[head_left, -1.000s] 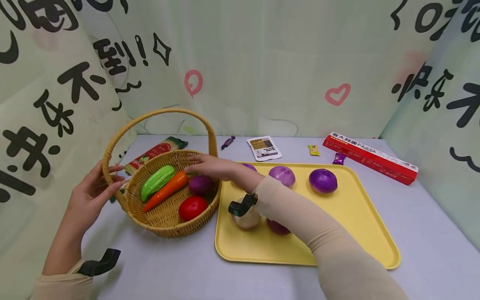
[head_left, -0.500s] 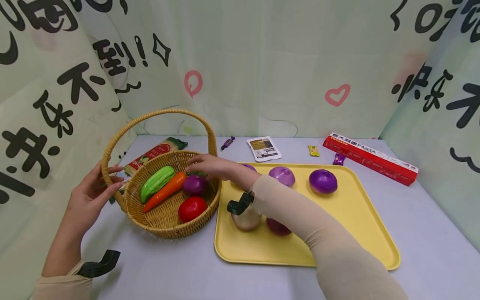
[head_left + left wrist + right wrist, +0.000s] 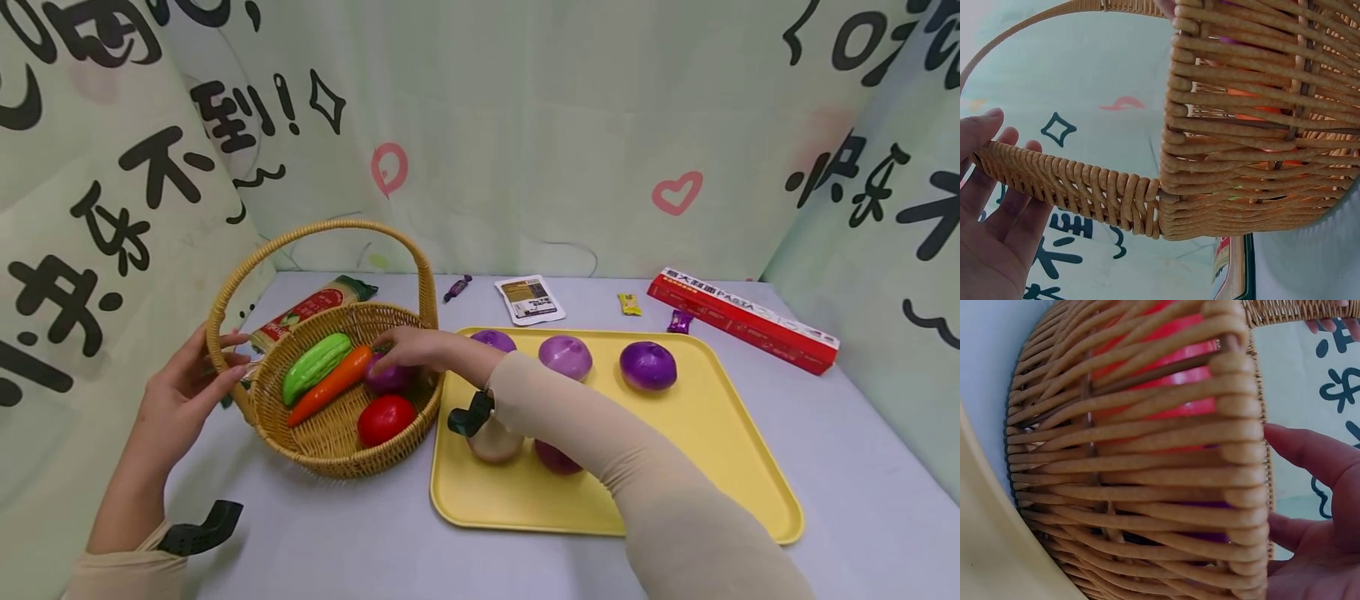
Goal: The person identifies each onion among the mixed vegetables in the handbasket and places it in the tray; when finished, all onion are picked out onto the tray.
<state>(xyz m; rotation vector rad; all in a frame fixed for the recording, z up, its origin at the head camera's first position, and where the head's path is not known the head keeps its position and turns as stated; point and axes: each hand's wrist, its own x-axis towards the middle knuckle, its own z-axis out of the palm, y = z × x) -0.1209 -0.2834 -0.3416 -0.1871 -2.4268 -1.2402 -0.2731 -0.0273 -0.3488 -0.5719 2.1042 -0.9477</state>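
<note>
In the head view, my left hand [image 3: 183, 379] grips the left side of the handle [image 3: 341, 225] of a wicker basket [image 3: 318, 458]. The left wrist view also shows the thumb and fingers on opposite sides of the handle [image 3: 1079, 184]. Inside the basket lie a ribbed green vegetable [image 3: 317, 369], an orange carrot [image 3: 333, 387], a red tomato [image 3: 386, 420] and a round purple eggplant [image 3: 386, 379]. My right hand [image 3: 423, 346] reaches over the rim, fingers bent down around the eggplant. In the right wrist view, the basket wall hides the fingertips.
Right of the basket, a yellow tray [image 3: 697, 467] holds several purple onions [image 3: 648, 366] and a whitish onion [image 3: 495, 442]. Behind stand a red pasta box [image 3: 742, 321], a white pouch [image 3: 530, 300], small wrapped candies [image 3: 629, 305] and a red-green packet [image 3: 315, 308].
My right hand has lowered onto the eggplant, its fingers bending over it. The eggplant has shifted slightly left toward the carrot. My left hand stays on the handle.
</note>
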